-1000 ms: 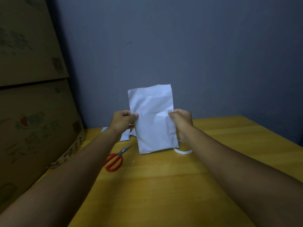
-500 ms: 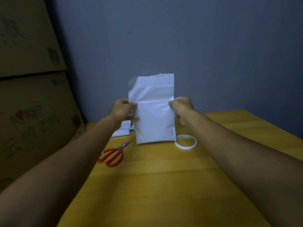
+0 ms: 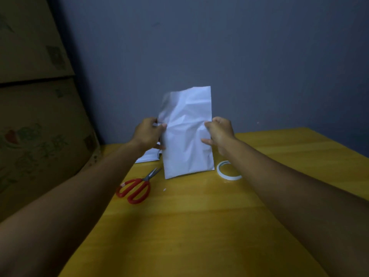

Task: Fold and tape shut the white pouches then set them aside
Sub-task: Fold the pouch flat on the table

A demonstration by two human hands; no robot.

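Observation:
I hold a white pouch (image 3: 186,136) upright in the air above the yellow table (image 3: 199,226). My left hand (image 3: 147,133) pinches its left edge and my right hand (image 3: 219,132) pinches its right edge, both about halfway up. The pouch is creased across the middle and its top left corner bends back. A roll of white tape (image 3: 227,170) lies flat on the table just right of the pouch, partly behind my right forearm. More white pouches (image 3: 148,156) lie on the table behind my left hand, mostly hidden.
Red-handled scissors (image 3: 136,187) lie on the table left of the pouch, blades pointing toward it. Stacked cardboard boxes (image 3: 40,116) stand along the table's left side. A grey-blue wall (image 3: 219,56) closes off the back.
The pouch's middle has crumpled between my hands and its top left corner has bent back. My forearm now covers part of the tape roll.

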